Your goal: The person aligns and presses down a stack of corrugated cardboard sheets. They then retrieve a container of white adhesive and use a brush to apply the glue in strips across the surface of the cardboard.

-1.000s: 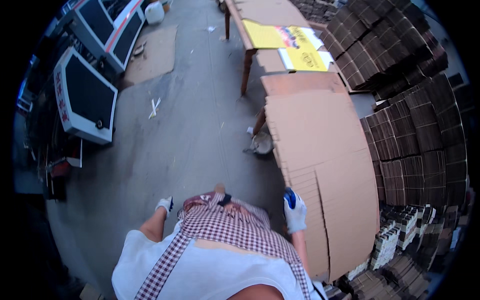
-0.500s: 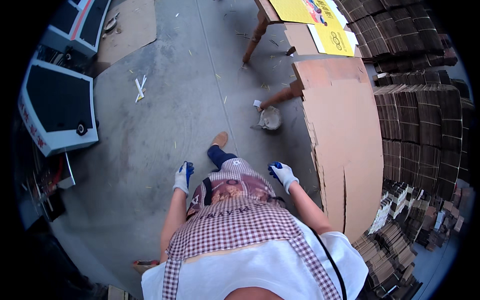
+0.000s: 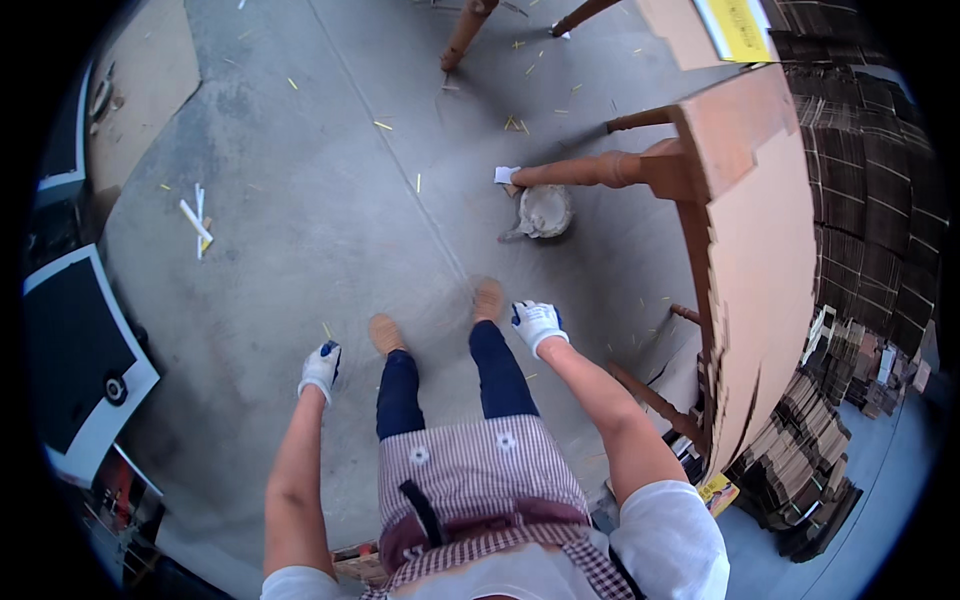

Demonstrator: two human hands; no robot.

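Note:
My left hand [image 3: 320, 370] hangs over the concrete floor left of my legs, in a white glove with a blue palm side. Its fingers are curled in, and nothing shows in them. My right hand [image 3: 539, 322], gloved the same way, is held just right of my shoes with its back up and its fingers curled under; nothing sticks out of it. Neither hand touches anything. Beyond the right hand, a round, dirty grey pan [image 3: 545, 211] with a handle sits on the floor, beside the turned wooden leg [image 3: 590, 170] of a table.
Brown cardboard [image 3: 755, 270] covers the wooden table on the right. Tall stacks of bundled flat cardboard [image 3: 870, 190] stand behind it. A white-and-black machine [image 3: 85, 350] is at the left. White strips [image 3: 197, 222] and small yellow scraps lie on the floor [image 3: 270, 240].
The view has shifted; both my shoes and legs now show, where one shoe showed before. My hands have spread farther apart. The pan and table leg appear slightly higher in view.

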